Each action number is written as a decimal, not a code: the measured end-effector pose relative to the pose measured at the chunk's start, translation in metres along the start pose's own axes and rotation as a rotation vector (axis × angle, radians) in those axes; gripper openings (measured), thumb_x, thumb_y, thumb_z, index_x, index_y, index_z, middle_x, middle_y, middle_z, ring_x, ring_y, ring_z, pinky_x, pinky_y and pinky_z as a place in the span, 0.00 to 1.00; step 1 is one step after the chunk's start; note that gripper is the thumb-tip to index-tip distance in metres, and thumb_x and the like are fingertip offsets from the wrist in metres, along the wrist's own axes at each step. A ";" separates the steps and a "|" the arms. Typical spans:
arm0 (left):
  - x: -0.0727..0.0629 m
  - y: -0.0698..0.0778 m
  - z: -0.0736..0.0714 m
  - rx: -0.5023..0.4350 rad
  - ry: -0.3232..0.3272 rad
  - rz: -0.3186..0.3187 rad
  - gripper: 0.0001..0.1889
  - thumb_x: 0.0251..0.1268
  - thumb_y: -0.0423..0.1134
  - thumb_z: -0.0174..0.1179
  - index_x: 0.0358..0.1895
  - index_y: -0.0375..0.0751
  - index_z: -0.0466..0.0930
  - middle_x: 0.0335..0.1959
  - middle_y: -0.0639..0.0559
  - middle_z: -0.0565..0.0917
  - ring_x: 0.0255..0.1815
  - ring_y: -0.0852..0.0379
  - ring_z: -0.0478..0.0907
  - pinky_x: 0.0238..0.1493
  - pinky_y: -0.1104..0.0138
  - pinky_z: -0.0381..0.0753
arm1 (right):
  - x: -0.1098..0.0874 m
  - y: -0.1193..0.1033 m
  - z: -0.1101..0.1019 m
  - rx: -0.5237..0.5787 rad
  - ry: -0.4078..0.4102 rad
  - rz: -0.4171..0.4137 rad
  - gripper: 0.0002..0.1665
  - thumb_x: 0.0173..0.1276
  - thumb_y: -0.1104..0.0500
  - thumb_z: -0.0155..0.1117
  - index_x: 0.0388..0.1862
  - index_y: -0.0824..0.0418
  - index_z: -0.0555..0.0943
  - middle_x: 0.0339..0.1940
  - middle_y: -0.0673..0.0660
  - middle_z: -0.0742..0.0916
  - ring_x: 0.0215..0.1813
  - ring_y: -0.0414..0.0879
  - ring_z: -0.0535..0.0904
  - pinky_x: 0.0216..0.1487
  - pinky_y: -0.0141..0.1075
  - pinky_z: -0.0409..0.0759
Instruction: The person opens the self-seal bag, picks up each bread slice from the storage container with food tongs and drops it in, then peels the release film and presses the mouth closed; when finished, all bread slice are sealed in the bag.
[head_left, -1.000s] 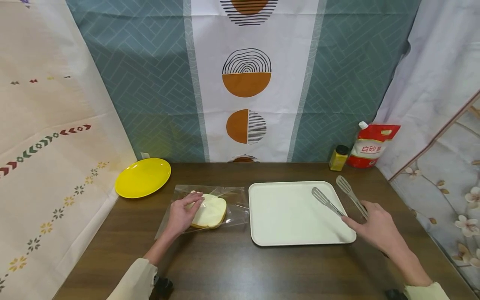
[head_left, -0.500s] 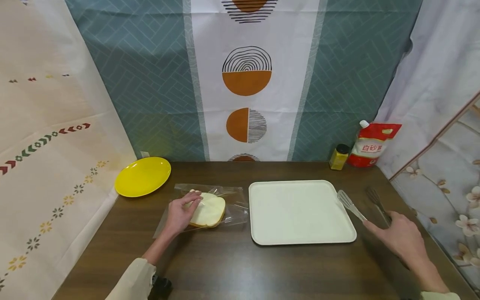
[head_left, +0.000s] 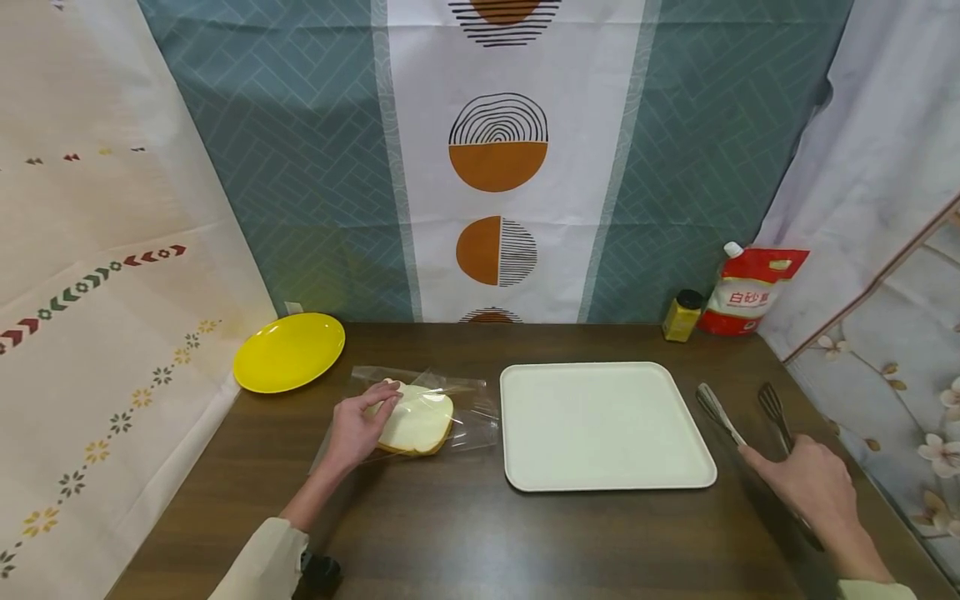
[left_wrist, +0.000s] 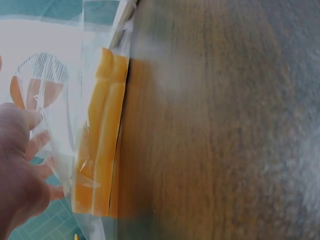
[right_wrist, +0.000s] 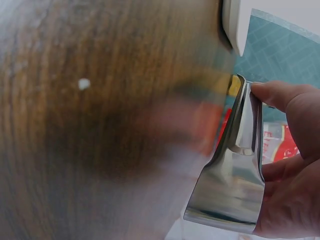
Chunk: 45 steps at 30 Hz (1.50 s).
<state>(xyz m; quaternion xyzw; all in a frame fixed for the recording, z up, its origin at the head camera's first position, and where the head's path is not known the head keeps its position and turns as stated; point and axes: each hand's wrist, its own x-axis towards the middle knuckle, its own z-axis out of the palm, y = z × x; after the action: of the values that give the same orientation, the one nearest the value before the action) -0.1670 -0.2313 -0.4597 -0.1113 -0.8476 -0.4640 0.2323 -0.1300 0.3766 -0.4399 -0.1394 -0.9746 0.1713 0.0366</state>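
Note:
Two bread slices (head_left: pixel 420 425) lie stacked in a clear plastic bag (head_left: pixel 478 423) on the table, left of the tray. Their golden crusts show side-on in the left wrist view, as the bread (left_wrist: pixel 100 140) sits under the film. My left hand (head_left: pixel 357 427) pinches the top film of the bag between thumb and fingers, over the bread's left part. Metal tongs (head_left: pixel 722 412) with slotted ends are in my right hand (head_left: pixel 810 483), right of the tray. Seen from the right wrist, the bent end of the tongs (right_wrist: pixel 227 190) lies against the palm, its two arms spread apart.
A white rectangular tray (head_left: pixel 607 427) lies mid-table. The yellow plate (head_left: pixel 288 353) stands at the back left. At the back right are a yellow jar with a black lid (head_left: pixel 682 317) and a red and white pouch (head_left: pixel 750 292) against the curtain.
My right hand has carried the tongs rightward, from over the tray's right side to beside it. My left hand stays at the bag, nearly still.

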 end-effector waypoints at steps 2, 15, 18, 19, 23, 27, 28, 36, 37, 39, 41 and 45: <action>0.000 0.000 0.000 0.002 -0.003 -0.006 0.07 0.61 0.26 0.68 0.42 0.30 0.89 0.47 0.39 0.87 0.59 0.40 0.79 0.61 0.52 0.72 | 0.001 0.001 0.002 -0.002 -0.006 0.005 0.59 0.61 0.30 0.65 0.51 0.89 0.67 0.44 0.87 0.77 0.43 0.82 0.74 0.32 0.65 0.76; 0.000 0.003 0.004 -0.001 -0.020 -0.037 0.08 0.61 0.25 0.68 0.43 0.29 0.89 0.48 0.40 0.87 0.61 0.40 0.78 0.63 0.49 0.70 | 0.004 0.004 0.009 0.003 -0.013 0.015 0.54 0.61 0.32 0.66 0.41 0.88 0.70 0.32 0.83 0.78 0.36 0.79 0.76 0.27 0.63 0.76; 0.000 0.004 0.004 0.003 -0.036 -0.062 0.08 0.62 0.26 0.68 0.44 0.29 0.88 0.49 0.40 0.86 0.62 0.40 0.77 0.64 0.48 0.70 | 0.004 0.003 0.010 0.005 -0.008 0.014 0.53 0.60 0.32 0.67 0.40 0.87 0.70 0.33 0.83 0.77 0.37 0.80 0.76 0.28 0.63 0.76; 0.000 0.004 0.004 0.007 -0.040 -0.069 0.09 0.63 0.27 0.68 0.45 0.30 0.88 0.49 0.40 0.86 0.63 0.41 0.76 0.64 0.48 0.70 | 0.004 0.003 0.011 0.005 -0.005 0.013 0.53 0.60 0.32 0.67 0.40 0.87 0.70 0.33 0.83 0.77 0.38 0.80 0.76 0.29 0.63 0.76; 0.000 0.004 0.005 0.018 -0.044 -0.079 0.09 0.63 0.27 0.67 0.46 0.30 0.88 0.50 0.41 0.86 0.63 0.41 0.76 0.64 0.48 0.70 | 0.004 0.003 0.012 0.009 -0.012 0.015 0.54 0.60 0.31 0.67 0.41 0.87 0.70 0.34 0.84 0.77 0.39 0.80 0.75 0.29 0.63 0.76; 0.000 0.004 0.005 0.027 -0.042 -0.069 0.09 0.63 0.28 0.67 0.45 0.30 0.88 0.50 0.41 0.86 0.63 0.40 0.76 0.63 0.47 0.70 | 0.004 0.002 0.013 0.008 -0.014 0.020 0.55 0.60 0.31 0.67 0.43 0.87 0.70 0.37 0.84 0.77 0.40 0.81 0.75 0.30 0.64 0.75; 0.001 0.004 0.005 0.030 -0.043 -0.067 0.09 0.63 0.28 0.67 0.45 0.30 0.88 0.50 0.40 0.86 0.63 0.40 0.76 0.63 0.47 0.70 | 0.004 0.002 0.013 0.008 -0.012 0.022 0.54 0.60 0.31 0.67 0.43 0.87 0.70 0.37 0.84 0.77 0.41 0.81 0.75 0.30 0.64 0.75; 0.002 0.005 0.003 0.026 -0.075 -0.086 0.09 0.65 0.30 0.66 0.47 0.32 0.88 0.52 0.42 0.86 0.65 0.42 0.75 0.65 0.48 0.69 | 0.002 0.000 0.013 0.000 -0.041 0.037 0.59 0.58 0.25 0.64 0.41 0.86 0.69 0.35 0.82 0.77 0.39 0.79 0.75 0.29 0.63 0.76; 0.002 0.005 0.003 0.026 -0.078 -0.088 0.09 0.65 0.30 0.66 0.47 0.32 0.88 0.52 0.42 0.86 0.65 0.42 0.75 0.65 0.48 0.69 | 0.000 -0.001 0.014 -0.003 -0.037 0.039 0.60 0.58 0.24 0.63 0.42 0.87 0.69 0.37 0.83 0.75 0.40 0.80 0.74 0.30 0.64 0.75; 0.002 0.005 0.003 0.025 -0.084 -0.090 0.10 0.65 0.29 0.66 0.47 0.32 0.88 0.52 0.41 0.86 0.65 0.42 0.74 0.65 0.48 0.69 | -0.004 -0.006 0.015 -0.009 0.010 0.037 0.62 0.57 0.24 0.63 0.45 0.88 0.68 0.40 0.85 0.73 0.41 0.82 0.72 0.33 0.66 0.74; 0.002 0.005 0.003 0.027 -0.089 -0.093 0.10 0.65 0.29 0.66 0.48 0.32 0.88 0.52 0.41 0.85 0.65 0.42 0.74 0.65 0.48 0.69 | -0.012 -0.013 0.017 0.004 0.099 0.008 0.61 0.58 0.27 0.66 0.48 0.89 0.68 0.44 0.87 0.71 0.43 0.85 0.70 0.35 0.68 0.72; 0.002 0.005 0.003 0.022 -0.094 -0.106 0.10 0.65 0.29 0.66 0.48 0.32 0.88 0.52 0.41 0.85 0.65 0.42 0.74 0.65 0.49 0.69 | -0.034 -0.043 0.021 0.122 0.244 -0.097 0.45 0.65 0.39 0.67 0.52 0.82 0.73 0.44 0.81 0.77 0.43 0.78 0.75 0.34 0.67 0.72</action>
<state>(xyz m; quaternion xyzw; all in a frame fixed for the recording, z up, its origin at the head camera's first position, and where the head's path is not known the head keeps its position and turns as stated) -0.1673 -0.2257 -0.4565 -0.0856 -0.8673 -0.4605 0.1685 -0.1107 0.3216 -0.4452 -0.1093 -0.9564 0.2099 0.1714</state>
